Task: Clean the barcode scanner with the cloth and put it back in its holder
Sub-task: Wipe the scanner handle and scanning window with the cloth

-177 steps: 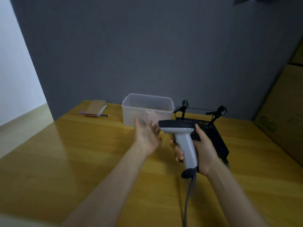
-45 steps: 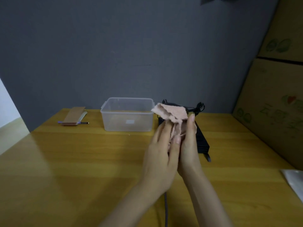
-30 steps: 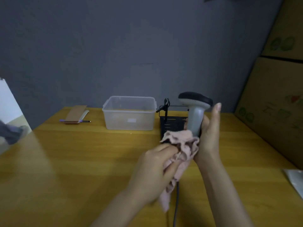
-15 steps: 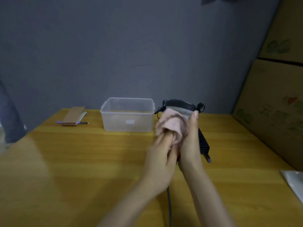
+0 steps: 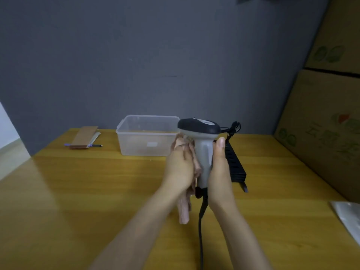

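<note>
Head view, the only one: just right of the frame's centre, the barcode scanner (image 5: 202, 145) stands upright in the air above the wooden table (image 5: 78, 191), dark head on top and pale handle below. Its cable (image 5: 200, 227) drops from the handle's foot toward the bottom edge of the frame. The right hand (image 5: 219, 172) is wrapped around the right side of the handle, thumb lying up along it, so it has a firm hold on the scanner. The left hand (image 5: 180, 168) is closed on the pink cloth (image 5: 184, 209) and presses it against the handle's left side; a tail of cloth hangs loose below the palm.

Behind the hands, right of centre, lies the black holder (image 5: 235, 166) on the table, with nothing in it as far as can be seen (its near part is hidden by the right hand). A clear plastic box (image 5: 148, 135) sits at centre-left by the grey wall, a brown notebook (image 5: 83, 137) with a pen lies further left, and cardboard boxes (image 5: 321, 123) fill the right edge.

By my judgement the task is in its middle: wiping is under way, with the cloth on the handle and the head uncovered. How much of the scanner is already clean cannot be told. Finishing the wipe, letting go of the cloth and setting the scanner into the holder are left.
</note>
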